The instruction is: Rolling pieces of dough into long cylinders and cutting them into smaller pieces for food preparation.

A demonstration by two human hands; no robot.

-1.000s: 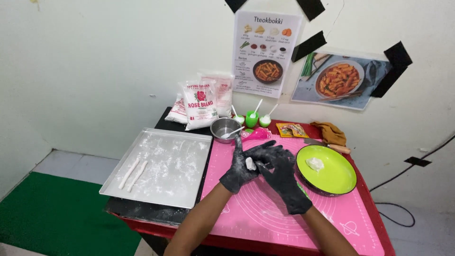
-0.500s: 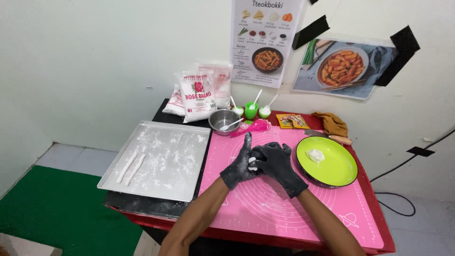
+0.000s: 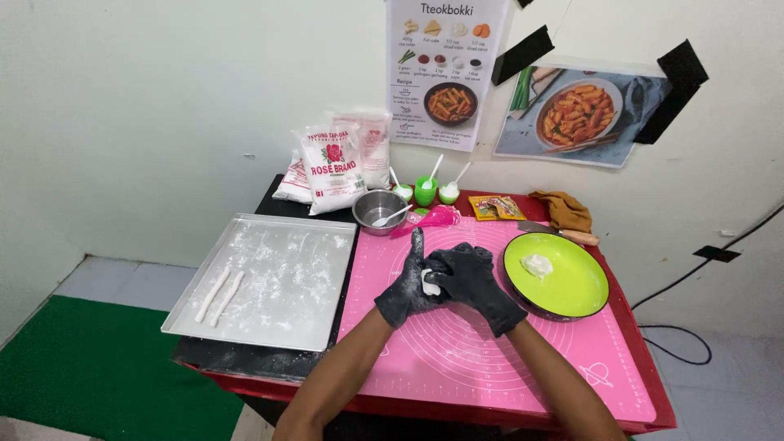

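Note:
Both my hands wear black gloves and meet over the pink silicone mat (image 3: 457,351). My left hand (image 3: 405,282) and my right hand (image 3: 476,282) press a small white dough piece (image 3: 429,282) between them, the left forefinger pointing up. Only a sliver of the dough shows between the palms. A green plate (image 3: 572,286) to the right holds another white dough lump (image 3: 536,264). On the floured metal tray (image 3: 286,286) to the left lie two thin white dough sticks (image 3: 218,295).
Behind the mat stand a small steel bowl with a spoon (image 3: 379,212), white flour bags (image 3: 331,167), three little green cups (image 3: 425,191), a pink spatula (image 3: 429,219), a knife (image 3: 563,233) and a brown cloth (image 3: 561,209). Two food posters hang on the wall. The red table edge is near.
My hands have stayed together on the dough, shifting slightly as they work it. The view has tilted a little; nothing else on the table moved.

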